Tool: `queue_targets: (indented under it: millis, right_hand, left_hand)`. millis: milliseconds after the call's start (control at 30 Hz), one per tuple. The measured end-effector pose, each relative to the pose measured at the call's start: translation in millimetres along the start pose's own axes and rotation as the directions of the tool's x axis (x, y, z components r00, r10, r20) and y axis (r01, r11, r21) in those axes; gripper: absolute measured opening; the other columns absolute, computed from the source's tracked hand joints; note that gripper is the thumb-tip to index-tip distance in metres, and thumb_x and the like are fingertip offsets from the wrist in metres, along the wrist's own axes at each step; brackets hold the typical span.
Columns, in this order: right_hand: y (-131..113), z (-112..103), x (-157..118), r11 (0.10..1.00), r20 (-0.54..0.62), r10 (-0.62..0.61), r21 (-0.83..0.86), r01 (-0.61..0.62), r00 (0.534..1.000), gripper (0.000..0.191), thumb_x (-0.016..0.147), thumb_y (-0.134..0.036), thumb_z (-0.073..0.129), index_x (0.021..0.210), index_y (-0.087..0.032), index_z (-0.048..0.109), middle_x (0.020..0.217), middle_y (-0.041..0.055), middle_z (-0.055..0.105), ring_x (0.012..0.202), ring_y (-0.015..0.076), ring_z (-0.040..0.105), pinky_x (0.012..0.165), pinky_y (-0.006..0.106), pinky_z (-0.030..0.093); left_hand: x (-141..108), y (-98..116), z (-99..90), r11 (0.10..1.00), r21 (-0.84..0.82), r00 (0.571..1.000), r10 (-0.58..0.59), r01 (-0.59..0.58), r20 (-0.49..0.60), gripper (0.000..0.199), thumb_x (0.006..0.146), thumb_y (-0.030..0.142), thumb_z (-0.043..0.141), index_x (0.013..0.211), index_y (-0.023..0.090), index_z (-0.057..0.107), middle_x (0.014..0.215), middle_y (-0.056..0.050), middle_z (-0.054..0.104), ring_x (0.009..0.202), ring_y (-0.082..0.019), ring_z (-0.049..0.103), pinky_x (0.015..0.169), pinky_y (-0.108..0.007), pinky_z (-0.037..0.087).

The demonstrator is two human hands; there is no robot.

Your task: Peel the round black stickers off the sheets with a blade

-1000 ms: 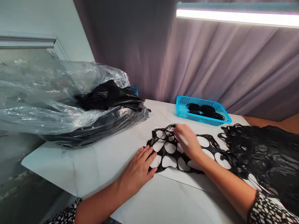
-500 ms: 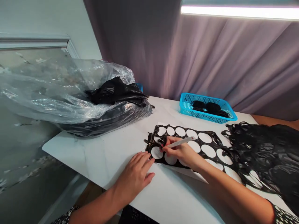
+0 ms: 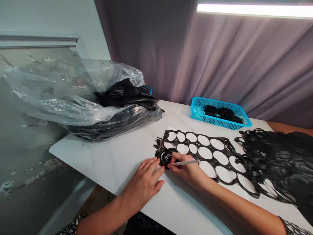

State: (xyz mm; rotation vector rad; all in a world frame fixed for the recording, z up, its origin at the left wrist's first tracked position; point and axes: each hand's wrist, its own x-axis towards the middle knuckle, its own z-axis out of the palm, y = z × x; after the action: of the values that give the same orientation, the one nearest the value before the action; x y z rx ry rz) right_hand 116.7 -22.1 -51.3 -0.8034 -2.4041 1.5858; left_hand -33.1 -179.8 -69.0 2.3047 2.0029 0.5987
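A thin black sheet with rows of round cut-outs (image 3: 209, 147) lies on the white table. At its near left corner sits a loose coil of thin black rings (image 3: 166, 156). My right hand (image 3: 187, 168) is closed around a slim white pen-like stick (image 3: 184, 163), with the fingertips at the coil's right side. Whether the fingers also pinch some of the rings is hidden. My left hand (image 3: 146, 179) rests palm down with the fingers spread. Its fingertips reach the sheet's left corner, beside the coil.
A blue plastic basket (image 3: 220, 123) with several black ring bundles (image 3: 225, 112) stands at the back. On the right, a heap of black sheeting (image 3: 281, 160) joins the perforated sheet. A clear plastic bag (image 3: 80, 111) with black material (image 3: 127, 94) inside fills the left back of the white table (image 3: 117, 163).
My right hand has come nearer with the white stick, now held lower and flatter. The black ring coil now covers the near left cut-out, which was bare before. My left hand stays in place.
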Motion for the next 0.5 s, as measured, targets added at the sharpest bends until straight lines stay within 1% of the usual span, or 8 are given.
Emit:
queue_targets:
  millis: [100, 200, 267, 333, 367, 433, 467, 500]
  right_hand:
    - [-1, 2, 0, 0.988, -0.046, -0.047, -0.152, 0.04, 0.998, 0.017, 0.082, -0.012, 0.058, 0.069, -0.018, 0.048, 0.066, -0.0029, 0.054, 0.061, 0.0116, 0.044, 0.055, 0.023, 0.032]
    - [2, 12, -5, 0.927, -0.048, -0.202, -0.333, 0.175, 0.978, 0.018, 0.082, -0.006, 0.057, 0.071, -0.018, 0.05, 0.072, -0.0006, 0.058, 0.068, 0.0143, 0.05, 0.06, 0.024, 0.038]
    - [4, 21, -10, 0.821, 0.0, -0.356, -0.477, 0.313, 0.934, 0.018, 0.086, -0.008, 0.054, 0.072, -0.019, 0.05, 0.075, 0.0017, 0.06, 0.072, 0.0166, 0.052, 0.064, 0.027, 0.04]
    - [4, 23, -11, 0.677, 0.066, -0.474, -0.611, 0.411, 0.878, 0.017, 0.09, -0.01, 0.05, 0.075, -0.018, 0.051, 0.08, 0.0049, 0.062, 0.076, 0.0193, 0.053, 0.069, 0.03, 0.042]
    - [3, 19, -10, 0.624, 0.078, -0.502, -0.658, 0.422, 0.862, 0.016, 0.091, -0.01, 0.047, 0.078, -0.018, 0.052, 0.083, 0.0063, 0.062, 0.078, 0.0204, 0.053, 0.071, 0.032, 0.042]
    - [4, -2, -4, 0.613, 0.005, -0.509, -0.699, 0.367, 0.861, 0.016, 0.092, -0.011, 0.043, 0.08, -0.019, 0.051, 0.085, 0.0074, 0.062, 0.079, 0.0209, 0.053, 0.072, 0.033, 0.041]
    - [6, -19, 1, 0.649, -0.091, -0.493, -0.701, 0.296, 0.865, 0.017, 0.092, -0.013, 0.042, 0.078, -0.02, 0.05, 0.082, 0.0069, 0.061, 0.076, 0.0204, 0.052, 0.069, 0.032, 0.04]
    - [8, -40, 5, 0.695, -0.214, -0.48, -0.685, 0.22, 0.851, 0.019, 0.092, -0.015, 0.04, 0.075, -0.02, 0.048, 0.077, 0.0056, 0.058, 0.072, 0.0196, 0.05, 0.067, 0.031, 0.039]
  left_hand:
    - [1, 0, 0.3, 1.0, -0.006, 1.0, -0.008, 0.008, 0.0, 0.033, 0.093, 0.022, 0.054, 0.125, 0.014, 0.056, 0.132, -0.016, 0.055, 0.125, -0.031, 0.051, 0.102, -0.053, 0.046]
    - [3, -1, -1.5, 1.0, -0.017, 1.0, -0.014, 0.014, 0.01, 0.031, 0.092, 0.02, 0.054, 0.122, 0.014, 0.057, 0.129, -0.016, 0.057, 0.123, -0.031, 0.052, 0.1, -0.052, 0.048]
    - [4, -1, -2.9, 1.0, -0.024, 1.0, -0.011, 0.011, 0.013, 0.029, 0.091, 0.019, 0.054, 0.119, 0.014, 0.058, 0.128, -0.015, 0.057, 0.123, -0.031, 0.052, 0.1, -0.051, 0.048]
    - [5, -1, -3.4, 0.999, -0.03, 1.0, -0.011, 0.011, 0.015, 0.028, 0.091, 0.018, 0.053, 0.118, 0.014, 0.058, 0.129, -0.015, 0.057, 0.123, -0.03, 0.052, 0.099, -0.051, 0.048]
    - [5, -1, -3.2, 0.999, -0.035, 1.0, -0.014, 0.015, 0.018, 0.028, 0.091, 0.017, 0.053, 0.118, 0.015, 0.058, 0.128, -0.015, 0.057, 0.123, -0.03, 0.051, 0.1, -0.05, 0.048]
    - [4, -2, -2.3, 0.998, -0.049, 0.999, -0.023, 0.024, 0.031, 0.031, 0.09, 0.017, 0.054, 0.121, 0.015, 0.058, 0.128, -0.014, 0.058, 0.123, -0.03, 0.051, 0.1, -0.051, 0.047]
    - [3, -3, -2.1, 0.998, -0.057, 0.999, -0.025, 0.028, 0.039, 0.033, 0.089, 0.016, 0.055, 0.122, 0.014, 0.057, 0.128, -0.015, 0.057, 0.124, -0.03, 0.051, 0.101, -0.051, 0.046]
    - [2, -4, -2.6, 0.997, -0.065, 0.999, -0.025, 0.028, 0.046, 0.036, 0.089, 0.015, 0.056, 0.124, 0.014, 0.057, 0.129, -0.015, 0.057, 0.124, -0.03, 0.05, 0.101, -0.052, 0.045]
